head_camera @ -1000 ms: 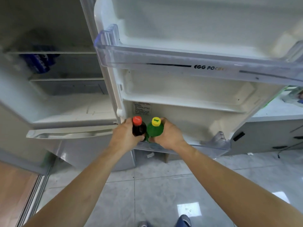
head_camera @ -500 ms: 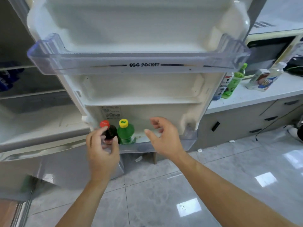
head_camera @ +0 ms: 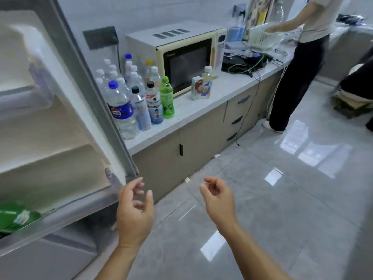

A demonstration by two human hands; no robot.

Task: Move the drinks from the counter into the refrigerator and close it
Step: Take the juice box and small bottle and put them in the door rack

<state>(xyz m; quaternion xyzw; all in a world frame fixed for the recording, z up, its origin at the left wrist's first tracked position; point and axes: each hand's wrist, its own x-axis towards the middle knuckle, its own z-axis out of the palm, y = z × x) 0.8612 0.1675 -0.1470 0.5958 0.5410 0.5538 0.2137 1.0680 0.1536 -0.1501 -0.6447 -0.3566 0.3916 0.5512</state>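
While both hands hang loosely curled and empty, the left hand (head_camera: pixel 134 209) sits just beside the open white refrigerator door (head_camera: pixel 60 138), the right hand (head_camera: pixel 219 199) further off. Right of that door, on the white speckled counter (head_camera: pixel 201 102), a blue-capped clear bottle with a Pepsi label (head_camera: pixel 119 110) fronts the clustered drinks.

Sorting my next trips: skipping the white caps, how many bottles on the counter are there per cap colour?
Blue caps: 2
Black caps: 2
Green cap: 1
Yellow cap: 1
Total: 6

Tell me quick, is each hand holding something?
Left hand: open, fingers loosely curled, holding nothing.
Right hand: open, fingers loosely curled, holding nothing.
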